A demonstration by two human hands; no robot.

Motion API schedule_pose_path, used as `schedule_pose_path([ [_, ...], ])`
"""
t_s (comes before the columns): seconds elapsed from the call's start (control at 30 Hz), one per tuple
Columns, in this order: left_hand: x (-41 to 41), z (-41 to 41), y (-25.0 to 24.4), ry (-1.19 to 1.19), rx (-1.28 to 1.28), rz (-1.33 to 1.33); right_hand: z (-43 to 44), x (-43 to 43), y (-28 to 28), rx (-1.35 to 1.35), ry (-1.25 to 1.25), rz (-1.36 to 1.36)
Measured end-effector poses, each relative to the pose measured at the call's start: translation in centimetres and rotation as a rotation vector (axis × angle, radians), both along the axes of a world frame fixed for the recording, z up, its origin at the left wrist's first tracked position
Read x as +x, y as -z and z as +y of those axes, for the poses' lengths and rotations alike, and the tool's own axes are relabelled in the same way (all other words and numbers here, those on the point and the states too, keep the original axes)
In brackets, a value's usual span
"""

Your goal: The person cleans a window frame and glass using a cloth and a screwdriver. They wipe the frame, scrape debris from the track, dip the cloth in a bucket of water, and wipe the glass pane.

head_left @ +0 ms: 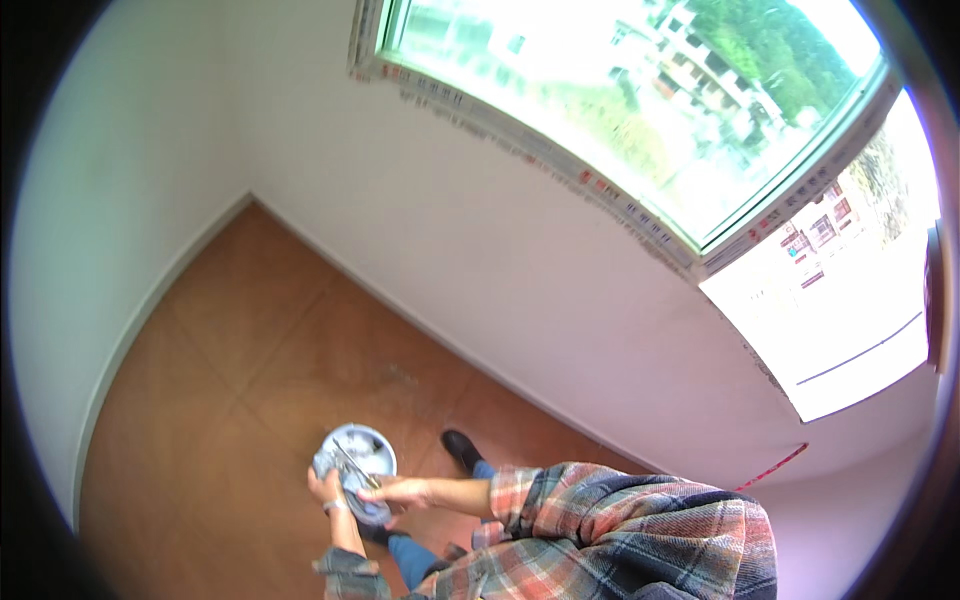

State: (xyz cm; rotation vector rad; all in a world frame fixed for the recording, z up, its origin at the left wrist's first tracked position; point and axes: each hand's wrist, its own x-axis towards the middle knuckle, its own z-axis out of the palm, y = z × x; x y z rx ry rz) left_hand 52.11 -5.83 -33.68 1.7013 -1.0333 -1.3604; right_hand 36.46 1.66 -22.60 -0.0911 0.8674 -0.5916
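A round white bucket (391, 450) stands on the floor before me, with whitish material inside. Over its near side, my left hand (328, 486) grips a crumpled bluish-grey bundle (352, 480), which looks like plastic sheeting or a bag. The lower part of the bundle hangs below both hands. My right hand (397, 490) is closed around a thin metal tool (351, 459) that points up and left across the bucket's mouth. Its exact kind is too small and blurred to tell. The hands are close together, with the bundle between them.
Brown floor (225, 420) meets pale walls (450, 247) along a light skirting (345, 266). A window frame (540, 161) with printed protective tape is at upper right, beside a bright opening (832, 337). My dark shoe (460, 448) is right of the bucket. Red tape (776, 465) marks the wall.
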Motion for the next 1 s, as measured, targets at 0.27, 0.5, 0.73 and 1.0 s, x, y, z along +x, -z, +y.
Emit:
schedule_pose_path([
  [0.27, 3.3, 0.4, -10.9, 0.185, 0.177, 0.939, -1.5, -0.1, -5.6, 0.076, 0.031, -0.122],
  [0.5, 6.0, 1.5, 0.8, 0.512, -0.292, 0.634, -1.1, 1.3, -7.8, 0.278, 0.191, -0.388],
  [0.73, 0.3, 1.1, -11.2, 0.094, -0.152, 0.71, 1.2, 0.7, 0.9, 0.021, 0.146, -0.356],
  [1.0, -2.3, 0.5, -13.5, -0.027, -0.181, 0.675, -1.0, 1.7, -1.2, -0.674, -0.153, 0.381],
])
